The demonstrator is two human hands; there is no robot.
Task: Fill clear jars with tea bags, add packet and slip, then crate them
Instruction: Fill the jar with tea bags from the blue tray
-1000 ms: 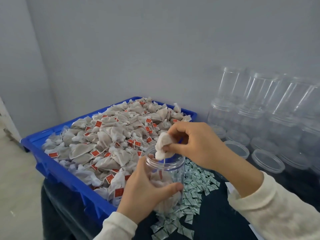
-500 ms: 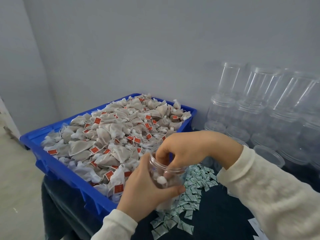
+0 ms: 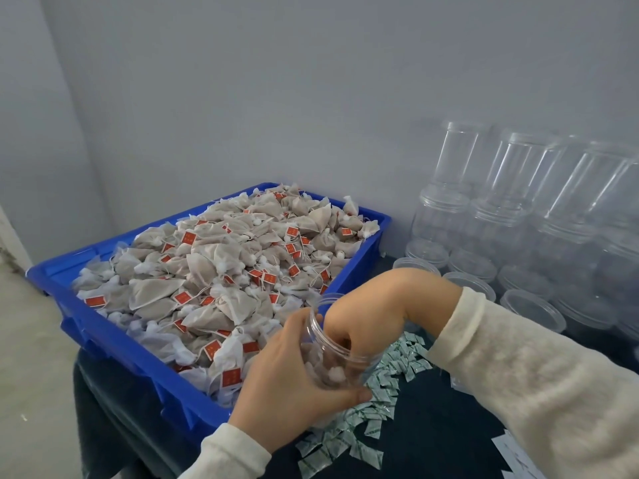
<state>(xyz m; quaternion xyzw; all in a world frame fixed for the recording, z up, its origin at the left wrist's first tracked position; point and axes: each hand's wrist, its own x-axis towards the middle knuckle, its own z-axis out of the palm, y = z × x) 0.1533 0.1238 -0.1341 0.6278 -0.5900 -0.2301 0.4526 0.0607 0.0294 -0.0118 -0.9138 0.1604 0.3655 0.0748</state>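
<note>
I see the left hand [image 3: 294, 385] gripping a clear jar [image 3: 332, 354] beside the blue crate [image 3: 114, 337] of tea bags [image 3: 221, 271], the right hand [image 3: 363, 312] plunged inside it, grip hidden; filling step, likely withdraw next for another bag.

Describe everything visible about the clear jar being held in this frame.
The clear jar is a transparent, plastic-looking cylinder with a ridged, threaded neck and no lid. It is tilted, mouth toward the upper left, above the green-and-white packets. The left hand grips its body; the right hand reaches into its mouth, fingers hidden inside. Several tea bags show through its wall.
</note>
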